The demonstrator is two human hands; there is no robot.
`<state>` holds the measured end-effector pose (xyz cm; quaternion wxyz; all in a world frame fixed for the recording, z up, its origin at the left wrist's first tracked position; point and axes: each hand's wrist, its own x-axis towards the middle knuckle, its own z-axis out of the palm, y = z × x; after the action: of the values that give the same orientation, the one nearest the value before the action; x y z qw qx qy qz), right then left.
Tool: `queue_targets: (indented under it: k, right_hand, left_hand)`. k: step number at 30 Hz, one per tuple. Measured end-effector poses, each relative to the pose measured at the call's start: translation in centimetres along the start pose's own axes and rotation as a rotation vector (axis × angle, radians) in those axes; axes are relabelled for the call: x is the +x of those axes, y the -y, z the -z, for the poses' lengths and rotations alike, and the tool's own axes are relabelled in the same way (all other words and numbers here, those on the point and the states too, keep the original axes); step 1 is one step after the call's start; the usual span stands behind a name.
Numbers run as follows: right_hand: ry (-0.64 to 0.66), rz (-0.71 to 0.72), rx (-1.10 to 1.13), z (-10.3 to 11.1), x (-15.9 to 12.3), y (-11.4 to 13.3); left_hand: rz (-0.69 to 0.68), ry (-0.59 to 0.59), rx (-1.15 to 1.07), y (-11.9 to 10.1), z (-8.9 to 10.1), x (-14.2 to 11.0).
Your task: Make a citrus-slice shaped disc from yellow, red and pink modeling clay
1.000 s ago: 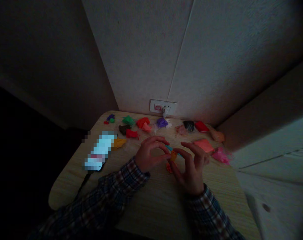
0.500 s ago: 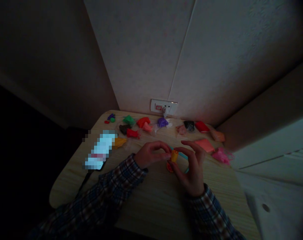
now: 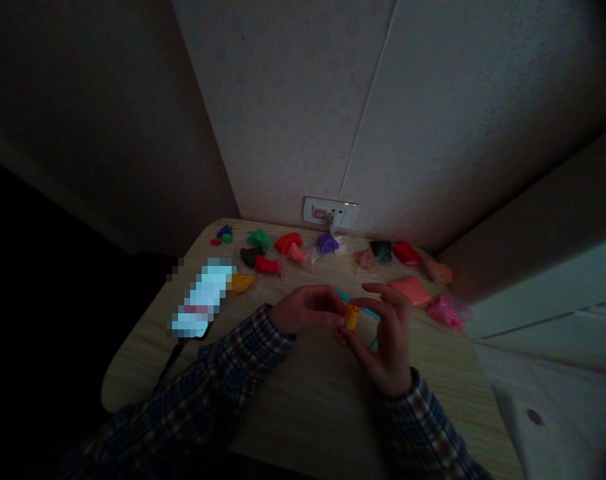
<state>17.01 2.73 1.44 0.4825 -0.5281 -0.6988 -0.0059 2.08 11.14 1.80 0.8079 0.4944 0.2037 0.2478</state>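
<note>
Pale, faintly patterned wall (image 3: 283, 113) rose dimly behind the far edge of a wood-grain table (image 3: 443, 373), and plaid sleeves (image 3: 227, 367) reached in over the near edge, ending in a right hand (image 3: 390, 340) and a left hand (image 3: 303, 311) that met above the surface, a little right of its middle. Towards the left edge lay a glowing, pixelated phone (image 3: 203, 300), a dark cable (image 3: 169, 367) trailing from its lower end. Just above the far edge sat a socket plate (image 3: 329, 212). A teal item (image 3: 370, 311) showed partly behind the hands, its full shape hidden. Near the right edge lay a flat coral slab (image 3: 411, 291) and a bright pink packet (image 3: 446, 311); an orange packet (image 3: 439, 271) was by the far right corner. Along the far edge were a red packet (image 3: 407, 253), a black packet (image 3: 381, 251), a purple packet (image 3: 327, 244) and a green packet (image 3: 259, 239). Clamped between the right thumb and forefinger was a short yellow cylinder (image 3: 351, 317), the other right fingers raised apart; the left fingertips were close together at its left side, gripping or merely touching, I could not tell. Just below it showed an orange-red piece (image 3: 341, 335), partly covered, while by the far left corner lay a tiny red bit (image 3: 215, 243)
</note>
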Motion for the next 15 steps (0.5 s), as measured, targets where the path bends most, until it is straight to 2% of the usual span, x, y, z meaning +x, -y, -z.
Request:
queue_targets:
  k: [15]
  right_hand:
    - [-0.009, 0.017, 0.038, -0.01, -0.08, -0.11]
  left_hand:
    - [0.04, 0.038, -0.067, 0.13, -0.06, -0.02]
